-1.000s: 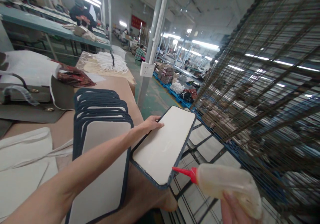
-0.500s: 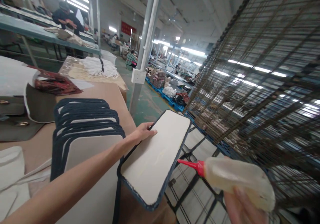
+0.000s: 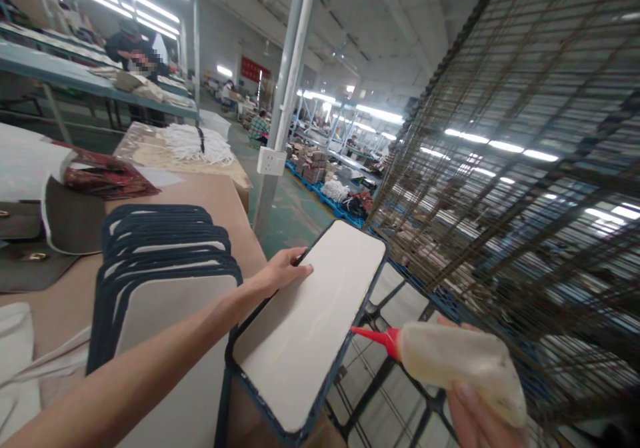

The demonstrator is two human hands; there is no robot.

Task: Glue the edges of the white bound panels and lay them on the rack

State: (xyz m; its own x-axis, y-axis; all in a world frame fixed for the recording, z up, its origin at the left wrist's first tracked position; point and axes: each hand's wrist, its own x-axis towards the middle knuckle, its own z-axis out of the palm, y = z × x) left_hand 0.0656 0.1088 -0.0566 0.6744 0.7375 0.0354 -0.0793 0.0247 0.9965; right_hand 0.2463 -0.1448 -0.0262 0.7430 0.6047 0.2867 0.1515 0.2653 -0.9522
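My left hand (image 3: 287, 269) grips the upper left edge of a white rounded panel with dark blue edging (image 3: 310, 328), its thumb lying on the white face. The panel is tilted, its lower end toward me. In my right hand (image 3: 475, 401) is a translucent glue bottle (image 3: 457, 361) with a red nozzle, lying nearly sideways. The nozzle tip is at the panel's right edge, at the border between white face and dark edging; whether it touches I cannot tell. Left of my forearm stands an overlapping row of similar dark-edged panels (image 3: 170, 255) on the brown table (image 3: 235, 215).
A wire mesh rack (image 3: 500, 141) rises on the right, with a dark frame holding pale panels below it. Grey flap pieces (image 3: 75, 218) and a dark red bundle (image 3: 110, 175) lie on the table's left. A metal post (image 3: 285, 95) stands ahead. Co-workers sit and stand farther off.
The bottle in my right hand has moved slightly left and down along the panel's right edge. My left hand keeps its hold, and the camera view has shifted a little.
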